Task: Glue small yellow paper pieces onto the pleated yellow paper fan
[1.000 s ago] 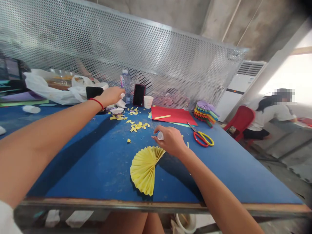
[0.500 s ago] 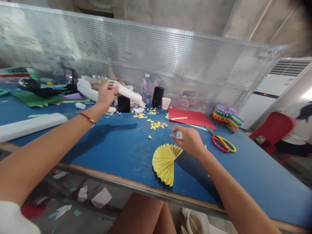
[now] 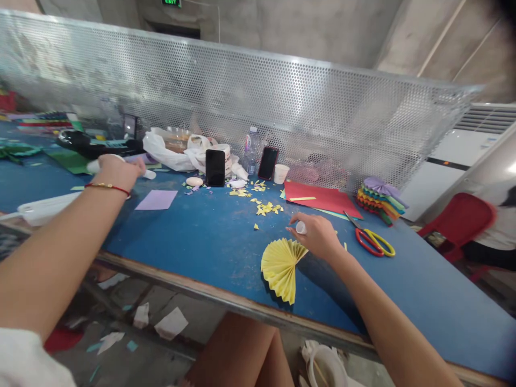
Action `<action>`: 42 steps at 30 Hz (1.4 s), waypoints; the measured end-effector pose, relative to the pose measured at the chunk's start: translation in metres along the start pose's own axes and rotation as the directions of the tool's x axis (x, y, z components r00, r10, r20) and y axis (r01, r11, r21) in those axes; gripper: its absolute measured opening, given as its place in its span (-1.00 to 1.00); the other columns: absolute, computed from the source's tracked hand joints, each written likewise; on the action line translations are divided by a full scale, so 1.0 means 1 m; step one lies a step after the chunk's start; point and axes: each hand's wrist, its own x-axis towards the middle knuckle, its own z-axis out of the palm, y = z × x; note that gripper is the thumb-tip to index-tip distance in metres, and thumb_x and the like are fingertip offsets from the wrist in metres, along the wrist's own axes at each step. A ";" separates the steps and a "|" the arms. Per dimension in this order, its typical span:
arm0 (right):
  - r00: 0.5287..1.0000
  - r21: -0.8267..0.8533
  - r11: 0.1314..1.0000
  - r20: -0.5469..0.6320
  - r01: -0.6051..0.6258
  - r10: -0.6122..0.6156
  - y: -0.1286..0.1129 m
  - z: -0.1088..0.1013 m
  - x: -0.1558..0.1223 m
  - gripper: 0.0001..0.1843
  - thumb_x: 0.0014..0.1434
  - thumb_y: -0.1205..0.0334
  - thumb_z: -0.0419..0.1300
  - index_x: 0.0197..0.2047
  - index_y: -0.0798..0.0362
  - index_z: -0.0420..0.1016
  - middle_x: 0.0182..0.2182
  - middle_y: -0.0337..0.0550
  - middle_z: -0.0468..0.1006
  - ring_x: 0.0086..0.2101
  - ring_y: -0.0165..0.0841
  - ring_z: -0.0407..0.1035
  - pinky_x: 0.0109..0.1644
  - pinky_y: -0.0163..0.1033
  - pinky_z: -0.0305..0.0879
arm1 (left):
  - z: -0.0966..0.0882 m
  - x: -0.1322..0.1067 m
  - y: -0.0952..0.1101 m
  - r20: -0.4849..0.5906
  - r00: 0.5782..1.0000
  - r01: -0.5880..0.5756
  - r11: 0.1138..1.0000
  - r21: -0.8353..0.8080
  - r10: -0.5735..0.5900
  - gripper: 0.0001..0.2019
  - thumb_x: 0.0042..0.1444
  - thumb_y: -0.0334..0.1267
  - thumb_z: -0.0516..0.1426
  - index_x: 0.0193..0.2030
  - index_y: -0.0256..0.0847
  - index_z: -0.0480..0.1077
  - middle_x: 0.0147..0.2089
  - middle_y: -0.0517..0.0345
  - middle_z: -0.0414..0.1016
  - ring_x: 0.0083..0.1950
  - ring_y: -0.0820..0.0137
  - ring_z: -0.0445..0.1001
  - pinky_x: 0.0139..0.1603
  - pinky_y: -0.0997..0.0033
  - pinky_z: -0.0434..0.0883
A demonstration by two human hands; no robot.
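My left hand (image 3: 116, 174) is at the far left of the table, its fingers closed round a white tube (image 3: 93, 166) that sticks out on its left side. The hand hides most of the tube. Beside its fingertips lies a short white cylinder (image 3: 150, 174). A purple paper square (image 3: 157, 199) lies to the right of that wrist. My right hand (image 3: 316, 234) grips a small white cylinder (image 3: 300, 227), seen end-on. Just below that hand is a yellow pleated paper fan (image 3: 282, 269), part way round a circle, flat on the table.
Scissors (image 3: 373, 242) and red paper (image 3: 322, 198) lie right of centre. Behind are a stack of pleated paper (image 3: 381, 199), a cup (image 3: 281, 173), two phones, a bottle (image 3: 252, 150) and a plastic bag (image 3: 165, 152). Yellow scraps (image 3: 268, 208) are scattered mid-table. A perforated metal screen (image 3: 242, 86) borders the back.
My left hand has moved left with the white tube, away from the middle of the table. The purple square now shows from behind my arm. My right hand stays above the fan.
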 end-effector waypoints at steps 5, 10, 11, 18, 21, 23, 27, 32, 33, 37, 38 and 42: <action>1.000 0.011 1.000 0.017 -0.007 0.006 0.001 0.003 0.001 -0.78 0.30 0.07 0.26 -0.05 -0.05 0.60 -0.20 -0.12 0.72 -0.19 -0.19 0.57 -0.23 -0.24 0.19 | 0.045 -0.030 0.073 0.293 0.947 -0.066 0.972 -0.227 0.132 -0.63 0.36 -0.09 0.18 0.18 -0.27 0.40 0.13 -0.06 0.49 0.05 0.24 0.54 0.06 0.10 0.57; 0.999 0.009 1.000 0.031 -0.019 0.019 0.003 0.005 0.002 -0.78 0.30 0.08 0.27 -0.05 -0.05 0.60 -0.19 -0.13 0.71 -0.20 -0.20 0.56 -0.22 -0.25 0.18 | 0.097 -0.071 0.163 0.462 0.731 -0.290 0.841 -0.456 0.502 -0.55 0.05 0.03 0.38 -0.02 -0.21 0.52 -0.01 0.03 0.59 0.00 0.25 0.53 0.05 0.29 0.45; 0.999 0.008 1.000 0.033 -0.018 0.018 0.003 0.005 0.002 -0.78 0.30 0.08 0.27 -0.04 -0.05 0.60 -0.19 -0.13 0.71 -0.20 -0.20 0.55 -0.22 -0.24 0.18 | 0.103 -0.074 0.173 0.464 0.689 -0.334 0.812 -0.479 0.557 -0.45 -0.12 0.05 0.46 -0.05 -0.20 0.52 0.01 0.02 0.57 0.02 0.21 0.50 0.03 0.30 0.42; 0.999 0.015 1.000 0.052 -0.006 0.005 0.007 0.010 0.004 -0.76 0.29 0.04 0.29 -0.05 -0.04 0.60 -0.24 -0.13 0.70 -0.24 -0.21 0.54 -0.23 -0.25 0.15 | 0.127 -0.080 0.172 0.533 0.438 -0.467 0.690 -0.553 0.724 -0.39 -0.22 0.16 0.46 -0.23 -0.18 0.32 -0.26 0.16 0.42 -0.32 0.35 0.35 -0.34 0.43 0.24; 0.999 0.025 1.000 0.046 0.000 -0.001 0.007 0.013 0.004 -0.77 0.26 0.04 0.31 -0.07 -0.05 0.61 -0.27 -0.13 0.70 -0.27 -0.21 0.53 -0.26 -0.25 0.12 | 0.136 -0.084 0.163 0.502 0.356 -0.622 0.601 -0.502 0.788 -0.49 0.06 0.22 0.32 -0.32 -0.15 0.23 -0.33 0.19 0.35 -0.37 0.37 0.27 -0.35 0.39 0.16; 0.999 0.036 0.999 0.036 0.013 -0.014 0.006 0.016 0.004 -0.78 0.25 0.06 0.32 -0.08 -0.05 0.61 -0.28 -0.14 0.70 -0.29 -0.22 0.53 -0.26 -0.25 0.11 | 0.140 -0.084 0.162 0.482 0.319 -0.680 0.551 -0.483 0.816 -0.52 0.21 0.22 0.22 -0.36 -0.16 0.22 -0.37 0.19 0.32 -0.38 0.36 0.23 -0.32 0.36 0.13; 0.999 0.058 0.998 0.006 0.038 -0.038 0.004 0.017 0.003 -0.79 0.24 0.06 0.32 -0.11 -0.04 0.61 -0.34 -0.16 0.68 -0.35 -0.26 0.49 -0.27 -0.26 0.11 | 0.141 -0.085 0.164 0.453 0.270 -0.712 0.493 -0.501 0.850 -0.54 0.33 0.17 0.10 -0.40 -0.17 0.24 -0.39 0.17 0.35 -0.36 0.35 0.23 -0.25 0.31 0.12; 0.994 0.120 0.989 -0.074 0.086 -0.077 0.001 0.015 0.000 -0.82 0.26 0.09 0.27 -0.16 -0.02 0.60 -0.36 -0.19 0.67 -0.39 -0.33 0.45 -0.27 -0.28 0.14 | 0.143 -0.089 0.169 0.403 0.304 -0.744 0.479 -0.466 0.863 -0.63 0.41 -0.02 0.02 -0.39 -0.18 0.32 -0.36 0.12 0.43 -0.33 0.33 0.30 -0.18 0.29 0.14; 0.991 0.140 0.985 -0.096 0.104 -0.091 0.001 0.014 0.000 -0.83 0.26 0.10 0.27 -0.17 -0.01 0.60 -0.35 -0.19 0.67 -0.39 -0.34 0.46 -0.27 -0.29 0.15 | 0.142 -0.091 0.171 0.385 0.335 -0.732 0.494 -0.468 0.860 -0.63 0.40 -0.05 0.02 -0.40 -0.18 0.33 -0.38 0.13 0.43 -0.35 0.34 0.29 -0.19 0.30 0.14; 0.970 0.297 0.939 -0.219 0.173 -0.109 -0.004 0.008 -0.003 -0.84 0.25 0.12 0.27 -0.23 0.03 0.58 -0.41 -0.23 0.62 -0.44 -0.41 0.40 -0.28 -0.30 0.18 | 0.132 -0.103 0.185 0.291 0.556 -0.478 0.586 -0.654 0.779 -0.57 0.32 0.10 0.10 -0.41 -0.21 0.37 -0.46 0.18 0.42 -0.41 0.41 0.31 -0.31 0.38 0.18; 0.967 0.373 0.909 -0.232 0.186 -0.102 -0.005 0.006 -0.004 -0.81 0.26 0.09 0.28 -0.25 0.04 0.57 -0.45 -0.24 0.59 -0.47 -0.43 0.36 -0.30 -0.31 0.18 | 0.128 -0.107 0.189 0.287 0.608 -0.373 0.586 -0.719 0.740 -0.55 0.29 0.14 0.12 -0.41 -0.22 0.39 -0.47 0.19 0.43 -0.42 0.42 0.32 -0.34 0.41 0.20; 0.975 0.607 0.768 -0.200 0.204 -0.101 -0.010 -0.001 -0.005 -0.71 0.23 -0.02 0.33 -0.25 0.06 0.56 -0.51 -0.29 0.51 -0.51 -0.47 0.27 -0.38 -0.34 0.18 | 0.115 -0.117 0.203 0.345 0.679 -0.029 0.493 -0.869 0.648 -0.51 0.19 0.19 0.22 -0.46 -0.24 0.40 -0.52 0.22 0.42 -0.46 0.48 0.36 -0.40 0.50 0.29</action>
